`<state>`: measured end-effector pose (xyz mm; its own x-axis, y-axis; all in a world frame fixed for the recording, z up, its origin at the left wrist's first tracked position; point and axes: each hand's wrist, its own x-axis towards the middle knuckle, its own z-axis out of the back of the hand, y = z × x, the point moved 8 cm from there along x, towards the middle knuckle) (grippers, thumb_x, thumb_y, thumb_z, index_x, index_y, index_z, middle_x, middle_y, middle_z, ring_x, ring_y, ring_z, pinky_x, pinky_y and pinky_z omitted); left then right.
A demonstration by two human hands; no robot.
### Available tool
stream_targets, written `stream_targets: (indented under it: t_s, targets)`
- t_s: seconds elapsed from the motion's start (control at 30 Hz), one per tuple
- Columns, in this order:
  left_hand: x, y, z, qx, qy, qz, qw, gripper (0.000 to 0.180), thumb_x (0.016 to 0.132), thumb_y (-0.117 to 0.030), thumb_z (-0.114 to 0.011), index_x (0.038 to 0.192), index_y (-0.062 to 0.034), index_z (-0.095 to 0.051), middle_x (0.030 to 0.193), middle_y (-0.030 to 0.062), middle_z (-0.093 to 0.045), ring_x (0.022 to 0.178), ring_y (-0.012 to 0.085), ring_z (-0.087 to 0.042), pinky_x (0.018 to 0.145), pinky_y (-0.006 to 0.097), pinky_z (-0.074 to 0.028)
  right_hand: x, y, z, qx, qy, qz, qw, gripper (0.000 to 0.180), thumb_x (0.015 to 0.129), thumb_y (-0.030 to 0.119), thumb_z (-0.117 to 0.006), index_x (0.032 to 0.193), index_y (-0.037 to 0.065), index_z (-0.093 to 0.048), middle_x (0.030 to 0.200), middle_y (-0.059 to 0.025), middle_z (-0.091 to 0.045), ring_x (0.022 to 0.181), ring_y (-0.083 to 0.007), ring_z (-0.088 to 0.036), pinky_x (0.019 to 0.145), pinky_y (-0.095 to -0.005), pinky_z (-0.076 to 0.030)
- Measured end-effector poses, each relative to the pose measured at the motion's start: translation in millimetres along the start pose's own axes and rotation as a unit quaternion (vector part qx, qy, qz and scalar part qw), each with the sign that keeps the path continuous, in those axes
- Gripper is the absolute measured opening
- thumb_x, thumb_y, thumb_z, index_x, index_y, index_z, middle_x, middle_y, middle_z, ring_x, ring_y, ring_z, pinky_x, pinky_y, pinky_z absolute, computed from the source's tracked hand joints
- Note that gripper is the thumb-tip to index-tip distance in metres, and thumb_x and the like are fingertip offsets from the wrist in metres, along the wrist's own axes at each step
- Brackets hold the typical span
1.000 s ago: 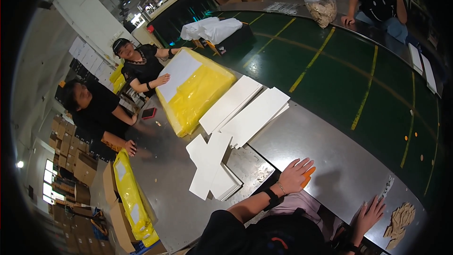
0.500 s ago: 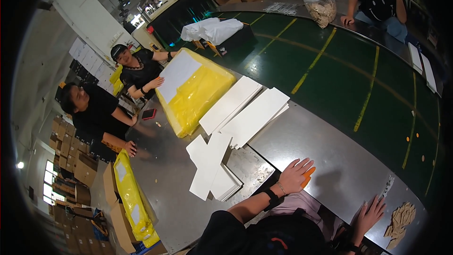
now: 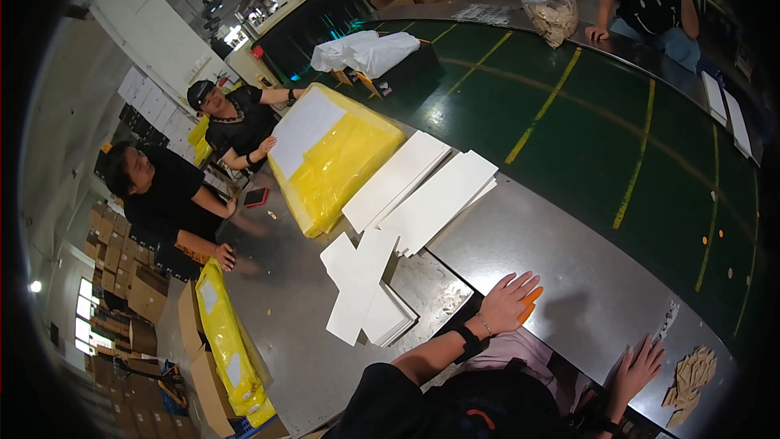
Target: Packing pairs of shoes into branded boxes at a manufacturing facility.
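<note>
My left hand (image 3: 508, 306) lies on the edge of the metal table (image 3: 561, 252), its fingers stretched out. At its thumb side there is something orange (image 3: 530, 306); I cannot tell whether it is a finger cover or a separate thing. Farther right, my right hand (image 3: 637, 371) rests flat on the same table with fingers spread. Beside it lies a loose pile of small tan pieces (image 3: 691, 378). Left of my left hand are white flat boards, some crossed over each other (image 3: 361, 284) and others in two stacks (image 3: 443, 195).
A yellow-wrapped bundle (image 3: 341, 167) stands beyond the boards, a co-worker's hands on it. Another co-worker (image 3: 162, 203) leans on the table at left, near an open carton (image 3: 210, 386). A green conveyor belt (image 3: 585, 130) with yellow lines runs behind. A third person (image 3: 650, 8) sits across it.
The belt's yellow lines and orange dots have shifted slightly to the right. The co-worker in the cap has tilted their head a little. My hands have stayed in place.
</note>
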<state>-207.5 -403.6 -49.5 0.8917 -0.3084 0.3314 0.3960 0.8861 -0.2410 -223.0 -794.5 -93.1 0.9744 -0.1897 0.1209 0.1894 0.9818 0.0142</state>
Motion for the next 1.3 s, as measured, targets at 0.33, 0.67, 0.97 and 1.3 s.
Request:
stream_targets:
  t_s: [0.33, 0.67, 0.97, 1.3]
  targets:
    - [0.7, -0.5, 0.6, 0.007, 0.006, 0.000, 1.000, 0.041, 0.092, -0.026, -0.057, 0.130, -0.0111, -0.060, 0.143, 0.0096, -0.052, 0.134, 0.0248, -0.045, 0.111, 0.042, -0.034, -0.5, 0.6, 0.1, 0.000, -0.006, 0.002, 1.000, 0.059, 0.093, 0.032, -0.052, 0.149, 0.015, -0.041, 0.159, -0.0146, -0.030, 0.145, -0.0430, -0.024, 0.116, -0.0593, -0.017]
    - [1.4, -0.4, 0.2, 0.003, 0.009, 0.005, 1.000, 0.040, 0.092, -0.025, -0.057, 0.130, -0.0115, -0.060, 0.142, 0.0089, -0.052, 0.134, 0.0242, -0.046, 0.111, 0.042, -0.034, -0.5, -0.7, 0.5, 0.006, -0.006, -0.003, 1.000, 0.059, 0.093, 0.033, -0.053, 0.148, 0.014, -0.043, 0.158, -0.0151, -0.030, 0.145, -0.0435, -0.024, 0.116, -0.0591, -0.017]
    - [1.3, -1.2, 1.5, 0.011, 0.007, 0.000, 1.000, 0.040, 0.092, -0.025, -0.057, 0.129, -0.0118, -0.061, 0.143, 0.0086, -0.052, 0.134, 0.0240, -0.046, 0.110, 0.041, -0.035, 0.3, 4.2, 5.6, 0.025, 0.011, -0.008, 1.000, 0.059, 0.093, 0.032, -0.053, 0.147, 0.012, -0.043, 0.158, -0.0165, -0.031, 0.145, -0.0437, -0.023, 0.116, -0.0585, -0.015]
    - [-0.1, -1.0, 0.5, 0.010, 0.009, -0.001, 1.000, 0.041, 0.092, -0.025, -0.058, 0.130, -0.0116, -0.060, 0.143, 0.0085, -0.051, 0.134, 0.0242, -0.046, 0.110, 0.042, -0.035, -2.5, 1.3, 1.8, 0.023, -0.004, 0.000, 1.000, 0.059, 0.093, 0.032, -0.054, 0.147, 0.013, -0.043, 0.159, -0.0150, -0.030, 0.145, -0.0437, -0.023, 0.116, -0.0583, -0.016]
